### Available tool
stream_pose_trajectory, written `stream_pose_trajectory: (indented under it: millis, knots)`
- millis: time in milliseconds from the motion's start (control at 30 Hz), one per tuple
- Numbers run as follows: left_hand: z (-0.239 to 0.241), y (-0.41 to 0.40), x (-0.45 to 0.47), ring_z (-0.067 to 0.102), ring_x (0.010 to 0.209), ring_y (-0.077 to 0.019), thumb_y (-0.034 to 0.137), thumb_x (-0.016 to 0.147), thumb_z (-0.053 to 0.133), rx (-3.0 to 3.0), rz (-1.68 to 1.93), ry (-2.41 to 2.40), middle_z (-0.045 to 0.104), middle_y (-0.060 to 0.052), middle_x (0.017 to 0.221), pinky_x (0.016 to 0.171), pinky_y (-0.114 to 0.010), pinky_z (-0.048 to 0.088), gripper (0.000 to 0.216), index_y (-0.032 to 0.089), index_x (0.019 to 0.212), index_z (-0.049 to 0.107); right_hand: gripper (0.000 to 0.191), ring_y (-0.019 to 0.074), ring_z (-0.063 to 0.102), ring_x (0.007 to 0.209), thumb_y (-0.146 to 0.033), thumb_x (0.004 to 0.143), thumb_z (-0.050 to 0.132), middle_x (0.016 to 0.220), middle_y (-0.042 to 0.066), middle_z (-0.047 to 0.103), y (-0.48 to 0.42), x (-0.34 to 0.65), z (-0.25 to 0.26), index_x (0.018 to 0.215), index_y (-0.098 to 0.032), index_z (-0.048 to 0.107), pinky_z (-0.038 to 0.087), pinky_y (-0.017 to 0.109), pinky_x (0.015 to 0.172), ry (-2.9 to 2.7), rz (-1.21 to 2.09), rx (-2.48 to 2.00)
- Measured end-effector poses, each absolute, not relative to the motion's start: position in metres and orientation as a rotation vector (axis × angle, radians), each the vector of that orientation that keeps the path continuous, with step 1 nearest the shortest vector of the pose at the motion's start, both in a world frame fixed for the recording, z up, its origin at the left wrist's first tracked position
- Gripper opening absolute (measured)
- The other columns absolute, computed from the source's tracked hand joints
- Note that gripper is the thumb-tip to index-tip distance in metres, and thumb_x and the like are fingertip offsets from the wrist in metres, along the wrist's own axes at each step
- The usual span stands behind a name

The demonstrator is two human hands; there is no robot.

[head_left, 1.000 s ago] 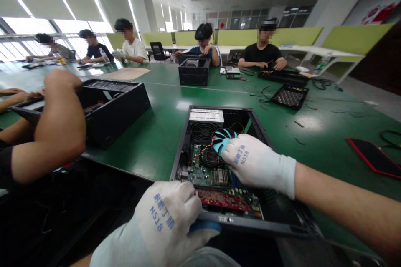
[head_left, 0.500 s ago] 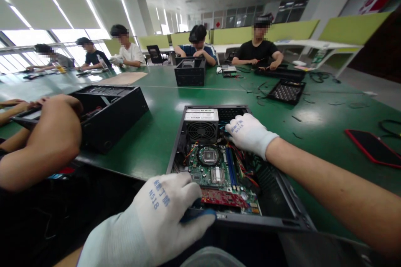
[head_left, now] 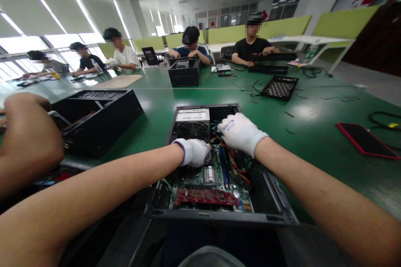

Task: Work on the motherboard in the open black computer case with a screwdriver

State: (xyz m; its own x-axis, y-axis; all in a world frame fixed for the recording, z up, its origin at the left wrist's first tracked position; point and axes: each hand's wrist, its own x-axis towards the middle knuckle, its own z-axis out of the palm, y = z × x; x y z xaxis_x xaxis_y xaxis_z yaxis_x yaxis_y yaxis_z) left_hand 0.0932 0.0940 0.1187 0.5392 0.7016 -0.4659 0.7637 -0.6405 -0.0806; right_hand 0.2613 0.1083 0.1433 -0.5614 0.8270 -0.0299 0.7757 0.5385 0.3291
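An open black computer case (head_left: 219, 217) lies on the green table in front of me. Inside are a green motherboard (head_left: 209, 175), a red expansion card (head_left: 203, 196) and a power supply with a fan grille (head_left: 191, 119). My left hand (head_left: 196, 152), in a white glove, rests with curled fingers on the board just below the power supply. My right hand (head_left: 239, 131), also gloved, reaches down beside the power supply among coloured wires (head_left: 233, 156), fingers bent. What either hand grips is hidden.
A neighbour's bare arm (head_left: 28, 142) works on another black case (head_left: 97, 112) at my left. A red-edged flat device (head_left: 366, 139) and a cable (head_left: 382, 119) lie at right. A black tray (head_left: 278, 87), a further case (head_left: 184, 73) and several seated people are across the table.
My right hand carried a blue fan from over the board to the back by the power supply. My left hand left the case's front edge and reached in onto the motherboard.
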Motion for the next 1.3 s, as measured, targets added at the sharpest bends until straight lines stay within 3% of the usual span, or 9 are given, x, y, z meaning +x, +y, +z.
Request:
stream_pose_trajectory:
  millis: [500, 1000, 1300]
  knots:
    - [0.088, 0.115, 0.092, 0.07, 0.111, -0.0371, 0.018, 0.072, 0.074, 2.641, -0.743, 1.302, 0.064, -0.023, 0.131, 0.089, -0.045, 0.061, 0.069, 0.012, 0.138, 0.055, 0.024, 0.0297, 0.068, 0.101, -0.023, 0.091, 0.057, 0.107, 0.018, 0.076, 0.104, 0.26, 0.149, 0.103, -0.014, 0.076, 0.044, 0.039, 0.083, 2.589, 0.344, 1.377]
    - [0.095, 0.117, 0.095, 0.071, 0.112, -0.031, 0.023, 0.083, 0.069, 2.596, -0.748, 1.372, 0.072, -0.017, 0.123, 0.095, -0.037, 0.058, 0.036, 0.012, 0.118, 0.068, 0.025, 0.0317, 0.068, 0.102, -0.022, 0.093, 0.053, 0.106, 0.015, 0.076, 0.105, 0.262, 0.146, 0.103, -0.016, 0.075, 0.044, 0.042, 0.082, 2.595, 0.355, 1.362]
    - [0.09, 0.119, 0.095, 0.069, 0.117, -0.028, 0.025, 0.084, 0.069, 2.653, -0.671, 1.303, 0.07, -0.014, 0.129, 0.098, -0.033, 0.055, 0.045, 0.015, 0.128, 0.064, 0.024, 0.0327, 0.068, 0.103, -0.023, 0.093, 0.054, 0.106, 0.014, 0.076, 0.104, 0.261, 0.148, 0.103, -0.017, 0.075, 0.045, 0.043, 0.082, 2.574, 0.362, 1.35]
